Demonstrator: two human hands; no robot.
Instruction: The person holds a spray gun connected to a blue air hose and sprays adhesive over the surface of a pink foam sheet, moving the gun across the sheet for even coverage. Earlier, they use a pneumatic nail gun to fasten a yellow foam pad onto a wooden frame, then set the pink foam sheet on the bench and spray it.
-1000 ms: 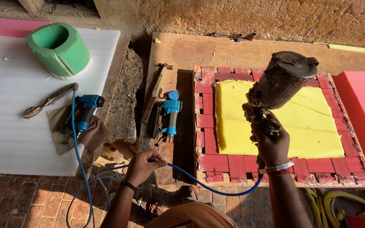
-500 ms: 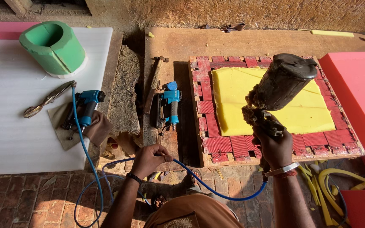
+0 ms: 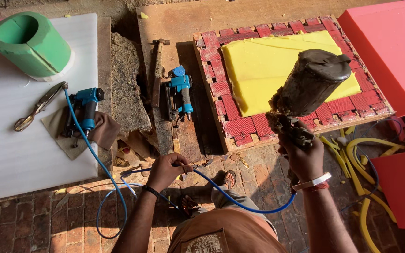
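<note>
One view is all we have, the head camera looking straight down, and the risks we judge from it are these. The blue air hose (image 3: 240,194) sags between our two hands and loops over the brick floor (image 3: 33,220) near our sandalled foot (image 3: 229,178), so a step or a tug could snag it and jerk the spray gun (image 3: 305,91) off its line. That grimy gun hangs over the near edge of the yellow foam (image 3: 277,65) on the red-webbed frame (image 3: 233,126), and a jerk could send its spray onto the wooden desk (image 3: 188,23) instead. Our right hand (image 3: 304,157) is wrapped tight round the gun's handle. Our left hand (image 3: 166,169) is curled nearly closed, pinching the hose just off the desk's near edge.
</note>
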